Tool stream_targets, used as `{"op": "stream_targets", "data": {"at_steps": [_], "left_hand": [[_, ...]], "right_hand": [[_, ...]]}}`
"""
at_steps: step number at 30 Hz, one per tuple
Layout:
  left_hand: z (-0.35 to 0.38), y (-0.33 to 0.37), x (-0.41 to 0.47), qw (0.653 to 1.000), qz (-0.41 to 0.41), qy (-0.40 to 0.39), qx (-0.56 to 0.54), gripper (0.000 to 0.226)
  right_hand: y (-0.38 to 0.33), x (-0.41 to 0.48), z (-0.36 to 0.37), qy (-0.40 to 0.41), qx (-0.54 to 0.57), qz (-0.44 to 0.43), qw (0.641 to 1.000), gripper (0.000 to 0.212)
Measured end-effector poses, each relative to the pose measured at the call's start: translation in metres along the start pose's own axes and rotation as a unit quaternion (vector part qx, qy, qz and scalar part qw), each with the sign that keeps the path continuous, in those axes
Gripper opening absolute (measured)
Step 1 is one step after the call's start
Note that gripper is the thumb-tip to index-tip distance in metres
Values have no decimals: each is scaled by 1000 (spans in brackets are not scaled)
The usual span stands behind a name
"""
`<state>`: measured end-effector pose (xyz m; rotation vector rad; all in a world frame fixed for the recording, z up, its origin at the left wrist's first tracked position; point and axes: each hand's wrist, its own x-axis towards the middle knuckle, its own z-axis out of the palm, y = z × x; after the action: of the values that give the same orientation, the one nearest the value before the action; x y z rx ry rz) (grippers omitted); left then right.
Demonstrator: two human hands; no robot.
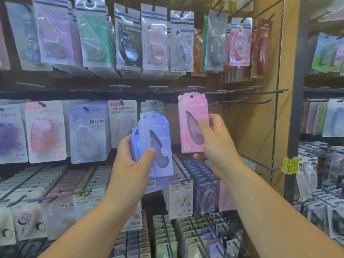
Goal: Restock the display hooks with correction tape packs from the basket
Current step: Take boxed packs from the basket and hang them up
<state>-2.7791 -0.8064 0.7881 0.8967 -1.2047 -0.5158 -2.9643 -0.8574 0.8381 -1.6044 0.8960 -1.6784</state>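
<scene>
1. Stack of purple packs (157, 138), mid-shelf, is gripped in my left hand (133, 161), thumb across the front.
2. My right hand (214, 140) pinches a pink pack (191, 116) by its lower side, with the hang hole near a bare hook (221, 92).
3. I judge the packs light, stiff card, slippery when stacked; hold low, leaving the hole free. No basket in view.

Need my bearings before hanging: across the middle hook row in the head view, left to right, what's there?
Red Campus pack → lavender Campus pack → white Campus pack → blue packs in left hand → pink pack in right hand → bare hooks.
</scene>
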Motion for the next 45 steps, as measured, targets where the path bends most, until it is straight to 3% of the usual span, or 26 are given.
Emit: {"op": "stream_targets", "data": {"at_steps": [25, 31, 34, 36, 38, 42, 45], "left_hand": [[-24, -9, 10, 999, -25, 6, -42, 35], [-25, -6, 10, 997, -37, 1, -74, 33], [-19, -2, 8, 996, -38, -14, -74, 35], [-15, -1, 5, 996, -38, -25, -74, 36], [-8, -1, 1, 996, -36, -37, -75, 39], [6, 1, -7, 993, -22, -69, -91, 34], [9, 4, -10, 989, -16, -98, -112, 46]], "right_hand": [[51, 103, 44, 25, -111, 155, 981, 34], [56, 76, 37, 69, -169, 75, 980, 39], [41, 31, 27, -12, -69, 62, 996, 33], [30, 0, 21, -115, -1, 81, 990, 40], [22, -25, 17, -171, 15, 69, 983, 33], [13, -45, 9, -174, 53, 68, 981, 26], [9, -49, 2, -161, 80, 77, 981, 24]]}}
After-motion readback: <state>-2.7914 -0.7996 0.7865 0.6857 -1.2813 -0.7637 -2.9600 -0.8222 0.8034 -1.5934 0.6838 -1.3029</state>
